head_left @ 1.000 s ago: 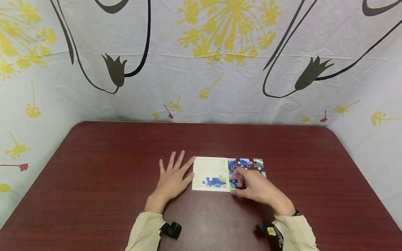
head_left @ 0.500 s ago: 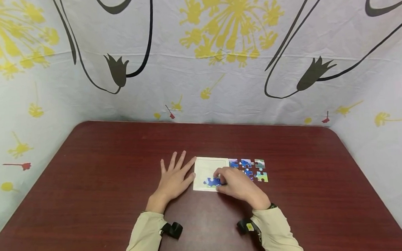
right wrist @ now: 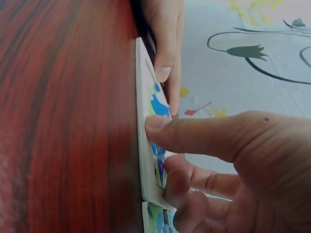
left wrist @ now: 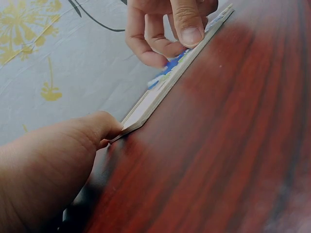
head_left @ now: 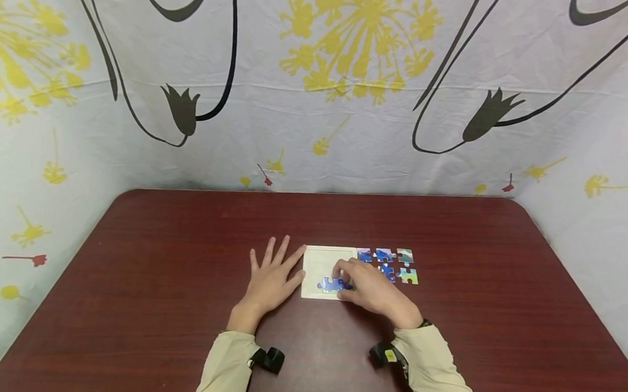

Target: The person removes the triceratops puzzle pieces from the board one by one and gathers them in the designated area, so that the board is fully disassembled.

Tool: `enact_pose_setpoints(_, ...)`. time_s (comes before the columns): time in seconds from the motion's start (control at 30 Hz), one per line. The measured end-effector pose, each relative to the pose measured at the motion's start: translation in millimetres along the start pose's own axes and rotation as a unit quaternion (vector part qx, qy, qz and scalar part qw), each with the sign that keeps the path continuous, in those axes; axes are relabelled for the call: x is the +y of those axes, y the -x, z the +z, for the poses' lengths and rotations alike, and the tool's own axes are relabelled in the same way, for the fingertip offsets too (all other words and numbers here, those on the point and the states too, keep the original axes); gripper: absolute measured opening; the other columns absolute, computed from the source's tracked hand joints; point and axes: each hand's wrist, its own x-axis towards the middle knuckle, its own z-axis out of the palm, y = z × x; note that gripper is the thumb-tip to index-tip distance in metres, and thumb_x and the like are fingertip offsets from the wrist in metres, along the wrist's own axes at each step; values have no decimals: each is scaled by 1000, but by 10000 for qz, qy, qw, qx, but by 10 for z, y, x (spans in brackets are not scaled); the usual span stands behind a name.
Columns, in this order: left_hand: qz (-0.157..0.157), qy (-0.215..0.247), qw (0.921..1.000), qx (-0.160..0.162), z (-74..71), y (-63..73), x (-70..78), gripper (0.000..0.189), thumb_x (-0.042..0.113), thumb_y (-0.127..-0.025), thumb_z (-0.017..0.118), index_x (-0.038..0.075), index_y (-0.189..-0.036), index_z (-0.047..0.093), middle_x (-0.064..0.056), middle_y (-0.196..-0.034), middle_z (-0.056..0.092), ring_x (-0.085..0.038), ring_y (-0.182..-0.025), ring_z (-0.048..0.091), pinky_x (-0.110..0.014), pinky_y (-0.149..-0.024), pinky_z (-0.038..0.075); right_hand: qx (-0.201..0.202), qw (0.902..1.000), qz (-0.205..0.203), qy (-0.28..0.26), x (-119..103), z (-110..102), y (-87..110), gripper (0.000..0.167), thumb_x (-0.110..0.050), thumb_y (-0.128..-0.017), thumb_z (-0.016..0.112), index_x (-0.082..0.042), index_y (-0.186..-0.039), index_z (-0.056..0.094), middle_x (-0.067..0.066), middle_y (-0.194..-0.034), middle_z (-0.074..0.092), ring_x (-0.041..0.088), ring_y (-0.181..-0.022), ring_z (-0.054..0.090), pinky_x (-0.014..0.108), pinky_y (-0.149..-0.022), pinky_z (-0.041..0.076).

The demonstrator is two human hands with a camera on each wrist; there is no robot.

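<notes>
A shallow pale wooden puzzle tray lies on the table, with joined blue and green jigsaw pieces along its near side. My left hand is spread flat at the left of the tray, thumb and index fingertips touching its edge. Over the tray's near right part, my right hand pinches a jigsaw piece between thumb and curled fingers, low against the tray. Most of that piece is hidden by the fingers. In the left wrist view, the right fingertips reach down to the pieces.
Right of the tray lie several loose jigsaw pieces in rows, some partly covered by the right hand. The dark red wooden table reaches back to a white flowered cloth. Both wrists wear black camera straps.
My right hand has moved left from the loose pieces onto the tray with a jigsaw piece, and over the last half second it has stayed almost in place. The left hand has not moved.
</notes>
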Motion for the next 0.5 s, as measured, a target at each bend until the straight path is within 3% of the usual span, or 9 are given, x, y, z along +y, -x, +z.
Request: enact_pose_setpoints(0.5,-78,-97,9999,-64,16,-5,0,54,46,-96,42,30,-146,32,-7,-154,15,-33,-140,2,-66,-101,-4,225,9993,-255,-173,-9,7,-18,24,-4,-76,75,-11,-91,59,-4,-75,56,10,-66,51,27,-60,43)
